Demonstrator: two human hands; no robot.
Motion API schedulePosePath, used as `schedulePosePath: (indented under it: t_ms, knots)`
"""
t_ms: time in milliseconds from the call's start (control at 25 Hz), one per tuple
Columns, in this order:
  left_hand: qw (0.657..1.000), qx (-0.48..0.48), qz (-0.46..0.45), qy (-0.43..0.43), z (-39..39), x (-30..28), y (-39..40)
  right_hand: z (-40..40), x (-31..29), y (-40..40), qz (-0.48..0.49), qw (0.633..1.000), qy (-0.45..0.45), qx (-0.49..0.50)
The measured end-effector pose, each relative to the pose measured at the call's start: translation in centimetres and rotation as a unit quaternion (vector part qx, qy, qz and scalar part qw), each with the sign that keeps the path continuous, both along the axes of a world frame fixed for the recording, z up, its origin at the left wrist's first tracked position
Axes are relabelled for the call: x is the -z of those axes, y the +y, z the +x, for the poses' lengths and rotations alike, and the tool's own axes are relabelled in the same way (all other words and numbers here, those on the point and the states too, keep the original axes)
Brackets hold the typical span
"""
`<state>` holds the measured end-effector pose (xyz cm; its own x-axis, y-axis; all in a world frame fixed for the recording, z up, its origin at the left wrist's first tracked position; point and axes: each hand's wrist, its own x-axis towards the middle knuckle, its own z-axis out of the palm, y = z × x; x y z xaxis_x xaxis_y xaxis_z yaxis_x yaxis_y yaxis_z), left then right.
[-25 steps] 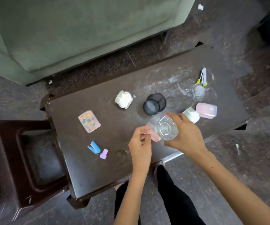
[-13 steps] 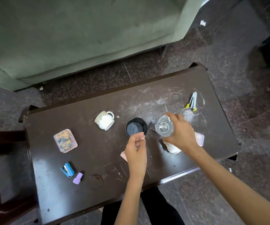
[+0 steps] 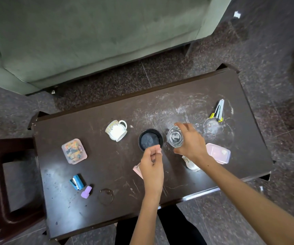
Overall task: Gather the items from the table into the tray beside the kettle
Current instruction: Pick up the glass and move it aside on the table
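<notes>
On the dark brown table, my right hand grips a clear glass just right of a black round strainer. My left hand has its fingertips pinched at the strainer's near rim. A pink flat piece shows from under that hand. A white cup lies on its side to the left. A second white cup is partly hidden under my right wrist, beside a pink box. No tray or kettle is in view.
Towards the left end lie a clear box of colourful bits, a blue stapler, a purple eraser and a thin bangle. A yellow-tipped metal tool lies far right. A brown chair stands left, a green sofa behind.
My right hand carried the glass away from the near edge to beside the strainer. My left hand left the pink piece and reached the strainer's rim. The view shifted.
</notes>
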<state>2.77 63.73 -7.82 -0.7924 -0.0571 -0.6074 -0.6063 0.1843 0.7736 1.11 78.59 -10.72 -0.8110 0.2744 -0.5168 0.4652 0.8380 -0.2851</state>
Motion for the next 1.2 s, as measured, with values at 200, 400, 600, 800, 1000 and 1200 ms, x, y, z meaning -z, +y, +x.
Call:
schedulePosePath:
  t_ms: [200, 400, 600, 800, 1000, 1200]
  knots:
    - [1.000, -0.005, 0.001, -0.009, 0.0, 0.3, 0.4, -0.1, 0.2, 0.0, 0.004, 1.000, 0.001, -0.004]
    - [1.000, 0.004, 0.003, -0.010, 0.2, 0.2, 0.3, 0.1, 0.5, -0.1, -0.009, 1.000, 0.005, -0.012]
    - [1.000, -0.007, 0.014, -0.006, -0.1, -0.2, 0.1, 0.1, -0.2, -0.5, 0.019, 0.998, 0.027, -0.049]
    - [0.999, -0.029, 0.031, 0.016, -0.8, -0.8, -2.3, -0.3, -4.0, -2.9, 0.003, 0.994, 0.102, -0.033]
    - [0.995, -0.082, 0.035, 0.041, -2.0, -1.5, -9.7, -2.6, -7.0, -11.3, -0.032, 0.982, 0.176, -0.053]
    - [0.985, -0.163, 0.009, 0.058, -3.7, -2.2, -23.4, -5.2, -7.1, -26.0, -0.087, 0.972, 0.184, -0.122]
